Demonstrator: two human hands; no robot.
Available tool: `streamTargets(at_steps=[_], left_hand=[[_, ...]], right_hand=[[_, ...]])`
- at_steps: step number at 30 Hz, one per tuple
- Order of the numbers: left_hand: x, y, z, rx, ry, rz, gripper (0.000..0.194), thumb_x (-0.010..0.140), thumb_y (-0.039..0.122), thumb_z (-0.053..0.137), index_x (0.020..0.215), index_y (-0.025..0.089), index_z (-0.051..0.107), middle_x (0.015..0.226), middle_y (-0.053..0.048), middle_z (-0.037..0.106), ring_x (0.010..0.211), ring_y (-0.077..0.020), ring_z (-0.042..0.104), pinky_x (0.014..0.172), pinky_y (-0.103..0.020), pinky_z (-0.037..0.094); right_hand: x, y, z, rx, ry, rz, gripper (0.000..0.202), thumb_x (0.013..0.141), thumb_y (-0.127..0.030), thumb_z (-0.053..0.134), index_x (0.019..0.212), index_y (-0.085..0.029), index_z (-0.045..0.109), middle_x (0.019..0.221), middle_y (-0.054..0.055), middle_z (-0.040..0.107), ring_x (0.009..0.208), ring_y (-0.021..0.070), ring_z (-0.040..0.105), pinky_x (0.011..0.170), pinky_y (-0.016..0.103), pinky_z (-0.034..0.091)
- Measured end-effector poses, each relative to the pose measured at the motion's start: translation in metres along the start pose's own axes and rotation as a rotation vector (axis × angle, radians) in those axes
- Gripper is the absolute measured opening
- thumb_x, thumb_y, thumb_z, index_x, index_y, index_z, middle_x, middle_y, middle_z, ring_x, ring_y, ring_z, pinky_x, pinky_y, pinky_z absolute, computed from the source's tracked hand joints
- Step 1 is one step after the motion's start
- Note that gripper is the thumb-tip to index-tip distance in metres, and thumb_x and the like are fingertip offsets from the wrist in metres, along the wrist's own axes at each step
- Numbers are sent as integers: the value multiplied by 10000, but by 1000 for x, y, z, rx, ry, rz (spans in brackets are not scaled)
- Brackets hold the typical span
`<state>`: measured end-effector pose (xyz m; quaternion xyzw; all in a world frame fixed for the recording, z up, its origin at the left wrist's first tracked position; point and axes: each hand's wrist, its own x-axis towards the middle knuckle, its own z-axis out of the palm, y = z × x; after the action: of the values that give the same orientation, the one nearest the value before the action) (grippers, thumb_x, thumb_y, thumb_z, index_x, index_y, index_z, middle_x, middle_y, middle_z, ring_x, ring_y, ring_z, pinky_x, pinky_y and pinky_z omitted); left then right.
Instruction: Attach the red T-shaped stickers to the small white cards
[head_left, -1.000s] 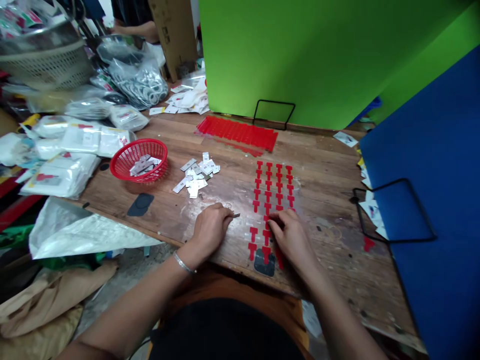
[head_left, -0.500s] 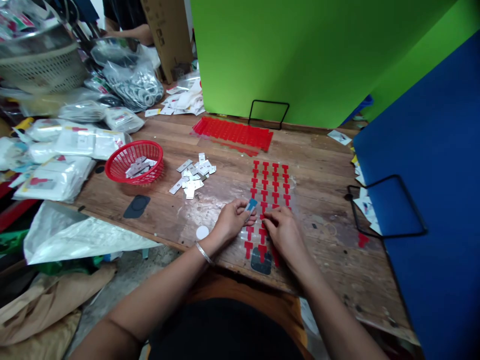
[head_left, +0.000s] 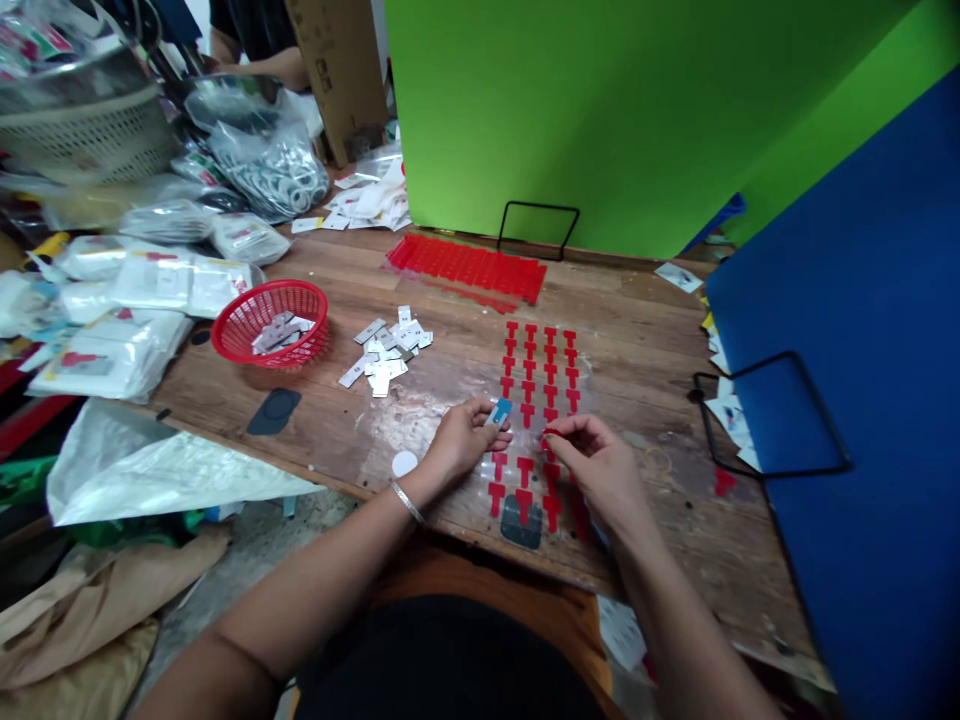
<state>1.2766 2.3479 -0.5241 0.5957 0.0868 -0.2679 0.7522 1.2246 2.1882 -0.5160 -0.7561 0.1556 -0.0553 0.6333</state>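
Note:
Between the thumb and fingers of my left hand (head_left: 463,437) is a small flat blue-and-silver plate (head_left: 499,411), held just above the table. My right hand (head_left: 600,462) pinches a small red sticker-like piece (head_left: 552,436) at its fingertips, partly covered by the fingers. Below both hands lies a clear sheet with rows of red T-shaped stickers (head_left: 528,391). One spot in its second column, between my hands, shows no red. Left of my hands is a loose pile of small silver-white plates (head_left: 386,350), and a white disc (head_left: 405,464) lies by my left wrist.
A red plastic basket (head_left: 270,353) holds more small plates. Stacked red sheets (head_left: 465,268) lie near the green panel (head_left: 600,120). Black wire stands (head_left: 787,470) lean at the panels. Bagged packs (head_left: 150,280) crowd the left; a co-worker's arm (head_left: 277,68) shows behind.
My right hand has moved right and slightly down, with a red sticker at its fingertips. A gap now shows in the second column. My left hand has stayed nearly still with its plate.

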Motion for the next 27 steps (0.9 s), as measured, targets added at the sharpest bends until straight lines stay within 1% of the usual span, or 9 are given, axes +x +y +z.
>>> streamTargets(at_steps=[3,6,8,11,15,22,27], left_hand=[[-8,4,1,-82,-24,12,207,712,5,645,891,103,613,771,-33,679,633,-87,652,664,-200,537],[-20,8,2,-166,-70,-1,286,676,28,678,946,110,629,812,-46,697,683,-98,662,688,-196,533],[-27,9,4,-186,-107,-16,295,664,38,681,949,100,637,826,-54,702,690,-102,663,705,-200,529],[-33,9,4,-189,-128,-20,292,651,73,702,937,95,646,839,-61,707,682,-113,664,743,-238,528],[-34,6,3,-188,-134,2,311,643,110,726,946,106,654,837,-54,707,668,-116,659,757,-271,527],[-36,8,5,-174,-148,7,298,649,134,727,938,105,660,803,-44,706,624,-100,642,700,-240,523],[-35,6,6,-163,-136,-5,337,645,162,748,964,104,656,796,-51,704,636,-110,647,714,-254,522]], right_hand=[[-7,-5,11,78,41,16,250,625,-327,723,746,-182,560,696,-5,608,624,131,563,592,258,464],[-15,-12,25,136,53,-17,246,640,-320,720,757,-190,546,691,-13,604,638,131,581,601,256,486],[-19,-15,33,171,73,-47,229,655,-300,712,768,-193,544,721,-7,616,658,130,593,607,254,500],[-22,-16,41,181,104,-74,217,672,-278,704,788,-198,539,755,0,625,656,130,597,589,253,514],[-24,-15,44,154,110,-98,207,690,-278,698,810,-200,547,756,-3,618,630,123,588,551,242,519],[-26,-19,46,144,137,-80,195,696,-271,694,806,-201,548,744,-12,610,596,114,580,525,237,528],[-26,-18,46,115,150,-96,186,699,-275,687,804,-204,550,751,-10,614,596,117,577,518,240,523]])
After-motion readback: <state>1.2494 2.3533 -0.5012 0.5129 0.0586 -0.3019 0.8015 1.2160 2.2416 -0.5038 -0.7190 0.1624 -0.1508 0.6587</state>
